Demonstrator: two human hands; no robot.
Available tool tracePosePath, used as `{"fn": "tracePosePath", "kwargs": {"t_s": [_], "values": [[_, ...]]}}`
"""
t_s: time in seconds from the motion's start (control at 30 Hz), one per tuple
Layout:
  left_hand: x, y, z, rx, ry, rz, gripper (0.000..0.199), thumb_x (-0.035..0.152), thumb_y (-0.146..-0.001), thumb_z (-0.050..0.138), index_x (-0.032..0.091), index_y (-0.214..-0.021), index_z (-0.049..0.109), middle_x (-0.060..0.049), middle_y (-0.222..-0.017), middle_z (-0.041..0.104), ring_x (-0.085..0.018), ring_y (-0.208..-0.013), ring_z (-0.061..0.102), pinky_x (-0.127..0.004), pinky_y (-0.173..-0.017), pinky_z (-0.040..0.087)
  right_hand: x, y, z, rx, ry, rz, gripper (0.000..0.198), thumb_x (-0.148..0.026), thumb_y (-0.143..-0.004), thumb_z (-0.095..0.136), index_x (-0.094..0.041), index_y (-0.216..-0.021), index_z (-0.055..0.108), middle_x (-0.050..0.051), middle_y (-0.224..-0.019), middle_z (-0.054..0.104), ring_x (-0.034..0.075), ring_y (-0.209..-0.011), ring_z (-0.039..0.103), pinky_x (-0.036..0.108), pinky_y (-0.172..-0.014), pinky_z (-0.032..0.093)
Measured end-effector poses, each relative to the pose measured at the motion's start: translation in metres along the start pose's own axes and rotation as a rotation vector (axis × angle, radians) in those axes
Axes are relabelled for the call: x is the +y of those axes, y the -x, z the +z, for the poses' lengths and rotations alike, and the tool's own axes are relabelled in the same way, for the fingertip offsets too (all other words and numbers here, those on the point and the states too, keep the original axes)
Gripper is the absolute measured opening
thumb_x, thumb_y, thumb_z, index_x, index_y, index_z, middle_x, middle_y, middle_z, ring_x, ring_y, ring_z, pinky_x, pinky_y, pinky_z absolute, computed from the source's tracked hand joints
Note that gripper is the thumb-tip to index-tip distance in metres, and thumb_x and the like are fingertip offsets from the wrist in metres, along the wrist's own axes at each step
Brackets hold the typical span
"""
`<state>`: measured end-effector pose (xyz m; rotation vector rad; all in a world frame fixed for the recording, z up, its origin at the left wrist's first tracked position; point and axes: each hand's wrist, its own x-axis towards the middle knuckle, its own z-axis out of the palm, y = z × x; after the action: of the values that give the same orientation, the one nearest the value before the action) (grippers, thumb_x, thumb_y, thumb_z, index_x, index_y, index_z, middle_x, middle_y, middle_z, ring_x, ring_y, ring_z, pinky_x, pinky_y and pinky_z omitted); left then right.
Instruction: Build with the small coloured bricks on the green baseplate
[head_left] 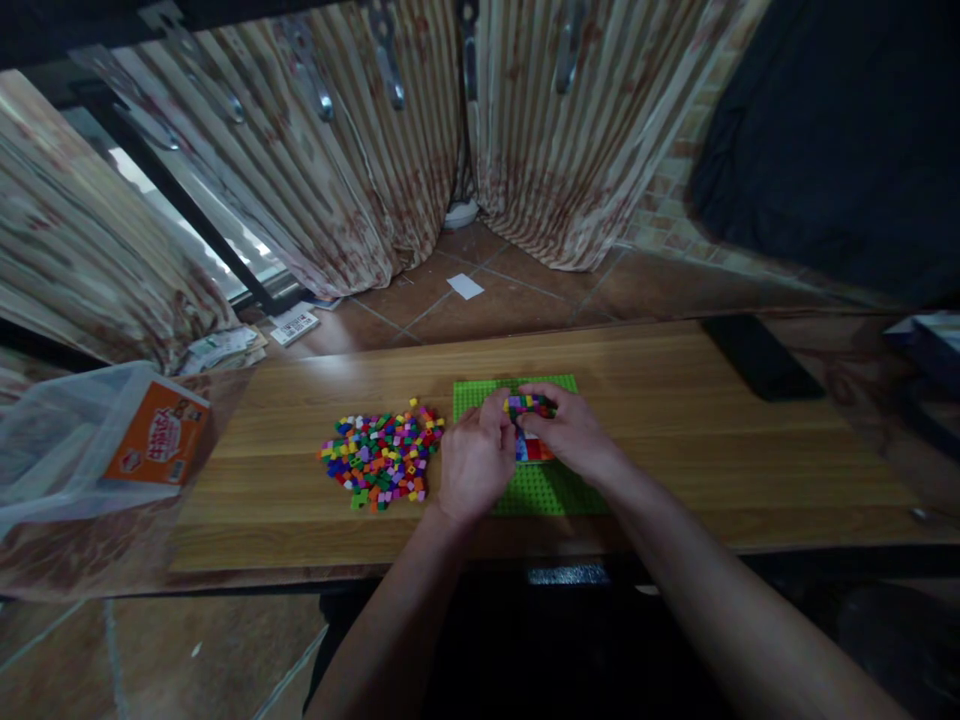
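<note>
Over a green studded baseplate (547, 495), both of my hands are closed around a small multicoloured assembly of building bricks (527, 404). My left hand (478, 462) pinches its left end, and the fingertips are partly hidden. At the other end, my right hand (568, 428) curls its thumb in front and its fingers behind. Beneath my hands, red, blue and white bricks (534, 449) show on the plate, partly covered. A loose pile of small coloured bricks (386, 455) lies left of my left hand.
Everything rests on a long wooden table (300, 530). A dark flat phone-like slab (761, 357) lies at its far right. Beyond the left end is a translucent plastic bin (82, 400) with an orange label. Striped curtains (375, 170) hang behind, and a white paper (465, 286) is on the floor.
</note>
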<state>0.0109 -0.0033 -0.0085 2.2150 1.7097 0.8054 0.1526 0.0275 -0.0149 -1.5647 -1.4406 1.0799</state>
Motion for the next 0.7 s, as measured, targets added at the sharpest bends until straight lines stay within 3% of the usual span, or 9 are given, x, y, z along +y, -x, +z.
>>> {"fn": "tracePosePath", "kwargs": {"t_s": [0.43,0.57,0.7], "values": [[-0.008,0.002,0.000,-0.024,0.154,-0.020,0.043,0.018,-0.084,0.054,0.023,-0.127,0.049,0.000,-0.089,0.071,-0.015,-0.085,0.065,-0.028,-0.081,0.052,0.007,0.000,-0.006,-0.064,-0.015,-0.023,0.037,-0.029,-0.070,0.064,-0.020,-0.106,0.066,0.004,-0.090,0.071,0.019,-0.073,0.064,0.036,-0.071,0.052],[-0.011,0.001,-0.005,0.033,0.165,-0.049,0.039,0.017,-0.084,0.054,0.023,-0.123,0.053,0.000,-0.089,0.071,-0.015,-0.084,0.066,-0.027,-0.079,0.052,0.006,0.000,-0.007,-0.088,-0.030,0.020,0.039,-0.031,-0.071,0.064,-0.019,-0.109,0.065,0.004,-0.088,0.071,0.019,-0.070,0.065,0.034,-0.067,0.053],[-0.034,-0.005,-0.025,0.141,0.049,-0.180,0.025,0.015,-0.084,0.049,0.020,-0.103,0.063,-0.003,-0.090,0.071,-0.015,-0.085,0.065,-0.026,-0.080,0.050,0.006,0.002,-0.008,-0.076,-0.023,0.017,0.037,-0.032,-0.073,0.065,-0.020,-0.109,0.066,0.004,-0.085,0.072,0.018,-0.067,0.065,0.032,-0.064,0.053]]}}
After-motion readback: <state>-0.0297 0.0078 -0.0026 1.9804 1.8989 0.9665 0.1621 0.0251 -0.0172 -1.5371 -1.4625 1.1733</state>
